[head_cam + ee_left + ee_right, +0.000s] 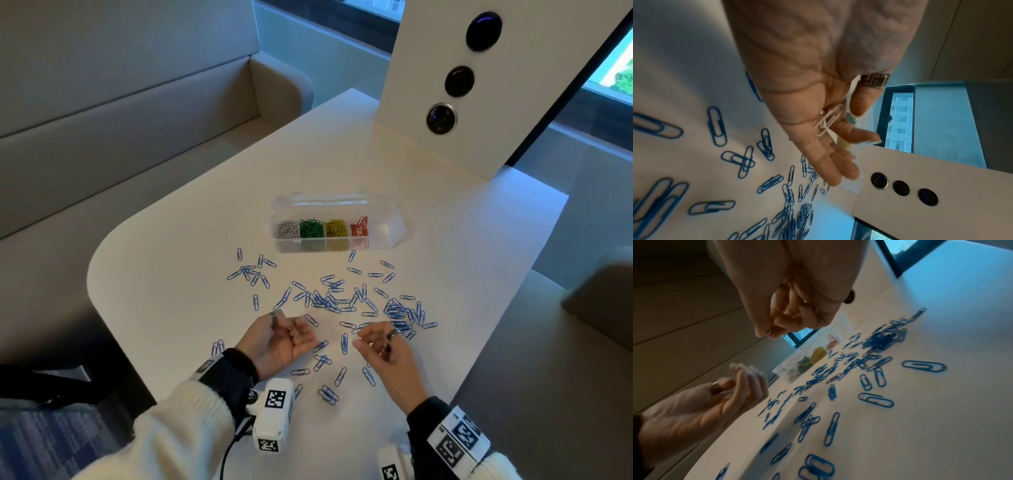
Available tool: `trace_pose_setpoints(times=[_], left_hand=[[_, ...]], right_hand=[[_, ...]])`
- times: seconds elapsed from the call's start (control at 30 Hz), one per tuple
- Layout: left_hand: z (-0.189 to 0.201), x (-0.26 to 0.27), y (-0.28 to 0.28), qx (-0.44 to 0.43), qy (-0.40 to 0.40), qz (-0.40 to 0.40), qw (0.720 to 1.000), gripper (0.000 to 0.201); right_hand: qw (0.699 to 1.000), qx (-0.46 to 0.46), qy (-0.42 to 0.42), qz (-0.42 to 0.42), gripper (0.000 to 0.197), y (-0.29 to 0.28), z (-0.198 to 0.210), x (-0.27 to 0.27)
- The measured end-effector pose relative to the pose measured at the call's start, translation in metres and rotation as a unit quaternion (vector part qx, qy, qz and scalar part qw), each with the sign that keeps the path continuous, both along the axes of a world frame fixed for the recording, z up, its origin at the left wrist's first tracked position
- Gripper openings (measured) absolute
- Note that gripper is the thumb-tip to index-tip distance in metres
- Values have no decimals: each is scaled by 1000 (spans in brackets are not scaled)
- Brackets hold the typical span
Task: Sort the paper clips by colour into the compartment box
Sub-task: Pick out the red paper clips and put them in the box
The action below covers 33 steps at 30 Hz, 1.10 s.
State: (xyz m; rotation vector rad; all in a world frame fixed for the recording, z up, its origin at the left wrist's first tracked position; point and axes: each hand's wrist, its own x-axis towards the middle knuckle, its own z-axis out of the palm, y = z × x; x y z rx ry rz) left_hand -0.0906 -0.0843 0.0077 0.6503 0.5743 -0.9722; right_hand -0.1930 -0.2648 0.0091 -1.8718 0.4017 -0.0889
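Head view first: the compartment box (337, 224) sits at 12 o'clock from the hands, with white, green, yellow and red clips already in four slots and the rightmost slot looking empty. Nearly everything left on the table (178, 246) is blue paper clips (329, 301), spread between box and hands. The left hand (281, 339) is palm up, fingers relaxed. The right hand (383, 346) has its fingers curled in; can't tell from here if it's got one.

Left wrist view: white clips (828, 121) lie in the flat, uncurled palm.

Right wrist view: thumb and fingertip look pressed together, but whatever's between them is too small to make out.

My guess: stray whites are being gathered, and next they go in the white slot at the box's 9 o'clock end.
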Motion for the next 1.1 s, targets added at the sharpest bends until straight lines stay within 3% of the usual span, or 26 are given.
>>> trace_pose_setpoints(times=[0.1, 0.2, 0.3, 0.37, 0.47, 0.53, 0.6, 0.77, 0.83, 0.93, 1.03, 1.1], left_hand=[[1, -6, -3, 16, -7, -39, 999, 40], [-1, -17, -5, -19, 1, -60, 998, 46], [-3, -24, -1, -27, 8, -47, 998, 43], [-4, -23, 6, -16, 20, -24, 999, 43], [-6, -16, 20, 0, 24, -12, 1000, 49], [-6, -12, 26, 6, 16, -5, 1000, 50], [-7, -8, 29, 14, 3, -1, 1000, 50], [-10, -3, 28, 31, -13, 5, 999, 45], [-9, -2, 27, 35, -17, 1, 999, 37], [-12, 4, 32, 53, -29, -5, 998, 37], [-12, 13, 39, 50, -34, 7, 998, 38], [-7, 16, 40, 39, -38, 4, 999, 37]], right_hand=[[995, -80, -34, 41, 18, 21, 8, 3], [981, -160, -71, 80, 5, 44, 2, 8], [959, -233, -86, 133, 30, 54, -11, 9], [955, -265, -85, 103, 44, 44, -20, 9], [946, -314, 60, 47, 58, 7, -34, 5], [915, -348, 196, 50, 54, -16, -45, 0], [892, -365, 258, 65, 57, -25, -51, -4], [858, -381, 308, 154, 59, -12, -54, -1], [859, -376, 298, 182, 57, -7, -51, 1], [865, -382, 289, 146, 61, -20, -48, 8], [872, -352, 332, 75, 67, -48, -49, 20], [871, -331, 355, 73, 69, -56, -49, 29]])
